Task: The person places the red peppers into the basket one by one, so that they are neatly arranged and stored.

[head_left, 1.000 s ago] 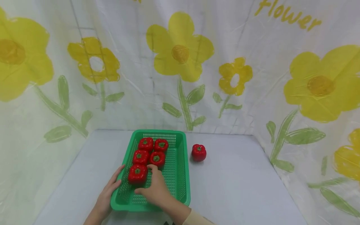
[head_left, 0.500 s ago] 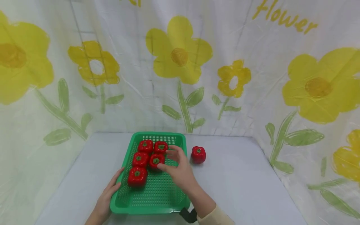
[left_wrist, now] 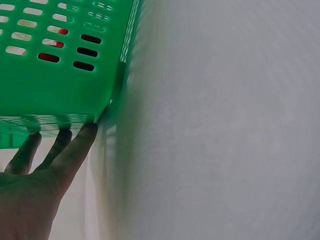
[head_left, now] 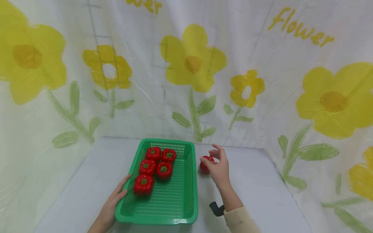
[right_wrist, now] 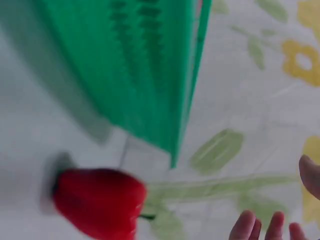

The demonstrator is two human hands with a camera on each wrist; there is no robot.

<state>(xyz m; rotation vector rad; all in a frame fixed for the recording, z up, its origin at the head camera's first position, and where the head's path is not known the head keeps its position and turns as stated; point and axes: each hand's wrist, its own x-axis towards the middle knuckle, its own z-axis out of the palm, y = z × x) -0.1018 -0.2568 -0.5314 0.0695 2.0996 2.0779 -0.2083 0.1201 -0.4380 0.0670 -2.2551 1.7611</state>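
Note:
My left hand (head_left: 112, 204) rests against the left wall of a green plastic basket (head_left: 192, 181); in the left wrist view its extended fingertips (left_wrist: 80, 140) touch the basket. Inside, several red bell peppers (head_left: 144, 185) with green stems fill the left part. Another red bell pepper (head_left: 204, 169) stands on the table, right of the basket. Over it hovers my right hand (head_left: 220, 170), thumb and fingers spread, partly hiding it. In the right wrist view, a gap separates the fingers (right_wrist: 275, 227) from the loose pepper (right_wrist: 100, 202).
The basket stands on a white-covered table (head_left: 247, 187). Behind the table hangs a pale curtain (head_left: 151, 106) with yellow flowers. A dark curved piece (head_left: 216, 209) shows beside my right wrist.
My right hand has left the inside of the basket and moved right, over its wall, to the loose pepper. The left hand stays at the basket's left side. The head view has shifted slightly.

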